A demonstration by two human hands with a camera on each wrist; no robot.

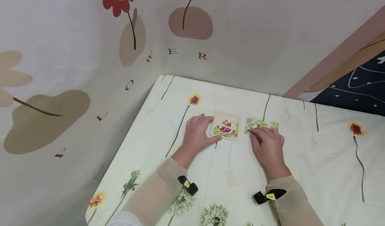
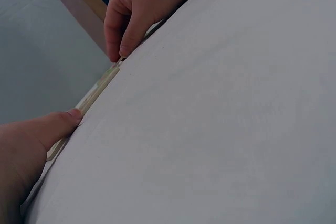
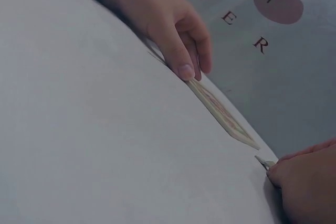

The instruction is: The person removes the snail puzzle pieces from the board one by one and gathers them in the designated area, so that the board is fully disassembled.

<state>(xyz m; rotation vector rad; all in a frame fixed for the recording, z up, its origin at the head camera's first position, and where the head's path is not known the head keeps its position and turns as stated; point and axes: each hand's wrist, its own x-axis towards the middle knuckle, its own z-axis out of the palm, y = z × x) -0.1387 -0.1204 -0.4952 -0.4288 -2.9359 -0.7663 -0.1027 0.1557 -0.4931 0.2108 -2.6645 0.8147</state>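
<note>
A square wooden puzzle board (image 1: pixel 231 117) lies on the table, with several colourful pieces in the lower part of its frame. My left hand (image 1: pixel 197 132) holds this board at its left side, thumb at the near edge and fingers at the far left corner. Right of the board lies a group of loose jigsaw pieces (image 1: pixel 260 122), green with pink and red. Over them, my right hand (image 1: pixel 269 146) pinches a puzzle piece (image 1: pixel 252 127) between thumb and forefinger. The fingers cover most of that piece. In the left wrist view, the thumb and forefinger of the right hand (image 2: pixel 139 14) meet low at the surface.
A pale cloth (image 1: pixel 306 159) printed with flowers covers the table. Behind and to the left stands a wall covering (image 1: pixel 240 45) with flower shapes and letters. Dark patterned fabric (image 1: pixel 358 85) hangs at the far right. Each forearm wears a small black strapped camera (image 1: pixel 187 185).
</note>
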